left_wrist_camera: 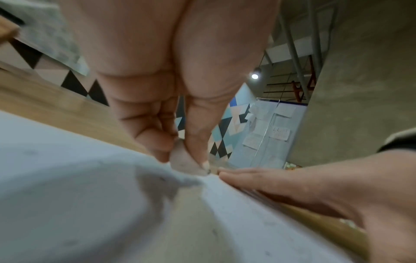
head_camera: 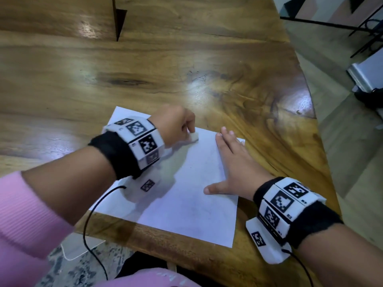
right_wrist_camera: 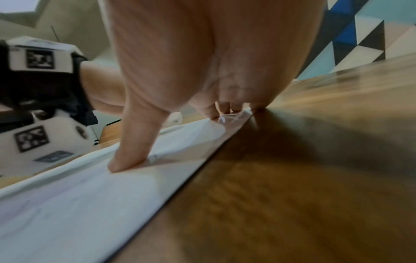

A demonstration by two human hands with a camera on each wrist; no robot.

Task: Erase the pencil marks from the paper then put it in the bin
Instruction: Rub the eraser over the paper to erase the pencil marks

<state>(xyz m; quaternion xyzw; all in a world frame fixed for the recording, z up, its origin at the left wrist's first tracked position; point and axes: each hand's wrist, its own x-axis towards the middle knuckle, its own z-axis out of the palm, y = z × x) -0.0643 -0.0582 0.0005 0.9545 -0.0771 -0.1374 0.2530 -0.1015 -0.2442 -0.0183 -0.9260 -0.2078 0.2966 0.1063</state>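
A glossy wooden table [head_camera: 186, 65] with dark grain carries a white sheet of paper [head_camera: 186, 199], lying flat near its front edge under both hands, its near corner jutting slightly past the table edge below the right wrist.

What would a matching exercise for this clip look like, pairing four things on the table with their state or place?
Column one:
1. small white eraser
2. white sheet of paper
3. left hand
4. right hand

Column two:
A. lies flat on the brown wooden table, near its front edge
B. spread flat, pressing the sheet's right side
C. pinched between fingers, its tip on the sheet
D. curled, gripping the eraser near the sheet's far edge

Pairs: 1-C, 2-A, 3-D, 4-B
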